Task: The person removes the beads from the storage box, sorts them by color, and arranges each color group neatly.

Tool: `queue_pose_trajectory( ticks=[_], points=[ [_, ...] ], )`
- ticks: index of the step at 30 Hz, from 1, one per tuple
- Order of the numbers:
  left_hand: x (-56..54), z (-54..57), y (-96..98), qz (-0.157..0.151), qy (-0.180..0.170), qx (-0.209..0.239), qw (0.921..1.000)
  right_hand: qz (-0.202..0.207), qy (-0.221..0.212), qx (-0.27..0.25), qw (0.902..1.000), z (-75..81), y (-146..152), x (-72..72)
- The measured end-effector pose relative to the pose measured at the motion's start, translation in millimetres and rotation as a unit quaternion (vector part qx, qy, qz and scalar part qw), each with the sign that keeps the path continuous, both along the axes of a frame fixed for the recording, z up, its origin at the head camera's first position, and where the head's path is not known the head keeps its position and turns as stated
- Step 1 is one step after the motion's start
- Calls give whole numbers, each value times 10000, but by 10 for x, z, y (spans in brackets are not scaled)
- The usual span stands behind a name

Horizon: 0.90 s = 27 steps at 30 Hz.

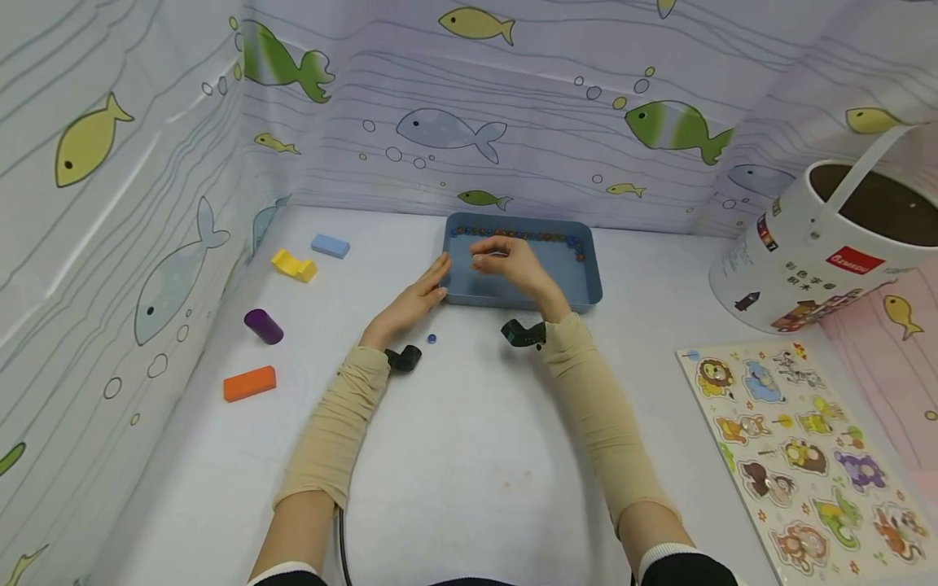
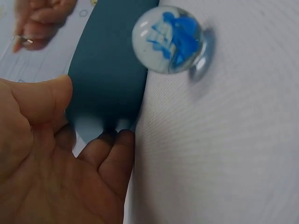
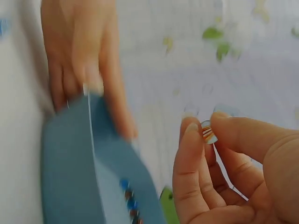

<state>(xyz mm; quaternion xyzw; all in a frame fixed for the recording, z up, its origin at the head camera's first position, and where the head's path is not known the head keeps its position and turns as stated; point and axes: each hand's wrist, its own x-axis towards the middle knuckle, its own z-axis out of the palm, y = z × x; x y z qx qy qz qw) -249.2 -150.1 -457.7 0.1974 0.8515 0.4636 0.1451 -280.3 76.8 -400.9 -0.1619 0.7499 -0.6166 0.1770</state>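
My left hand (image 1: 412, 305) rests at the left end of a blue-grey tray (image 1: 522, 302), its fingers fairly straight against the wall and near corner. Over the tray, my right hand (image 1: 515, 264) pinches a clear marble (image 3: 208, 132) with orange and white stripes between thumb and fingertips. Inside the tray a row of blue and reddish-brown marbles (image 1: 542, 237) follows the far wall and bends toward me at the right end. One clear marble with a blue swirl (image 2: 170, 39) lies on the white table in front of the tray, close to my left wrist.
At the left lie a blue block (image 1: 330, 246), a yellow curved block (image 1: 294, 266), a purple cylinder (image 1: 264, 326) and an orange block (image 1: 250, 383). A white bucket (image 1: 813, 252) stands at the right, behind an animal puzzle board (image 1: 799, 456). Fish-print curtain (image 1: 454, 81) hangs behind.
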Motion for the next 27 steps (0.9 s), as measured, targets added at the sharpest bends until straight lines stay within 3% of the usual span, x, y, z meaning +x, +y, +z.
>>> queue_pose_trajectory(
  ticks=[6, 9, 10, 14, 20, 27],
  points=[
    [54, 72, 0, 18, -63, 46, 10000, 450, -122, 23, 9989, -16, -107, 371],
    [45, 80, -4, -2, -8, -21, 10000, 708, -174, 233, 9971, -115, -183, 568],
    [16, 24, -18, -3, 58, -39, 10000, 814, -166, 302, 9961, -164, -218, 627],
    [-7, 5, -30, -56, 133, -16, 9999, 1212, 156, 772, 9895, -337, -378, 828],
    [4, 0, -12, -111, 109, 99, 9998, 1527, 798, 1293, 9765, -512, -532, 1025],
    [-13, -5, -17, -90, 130, 55, 9999, 1331, 1322, 1569, 9696, -556, -586, 1101]
  ],
)
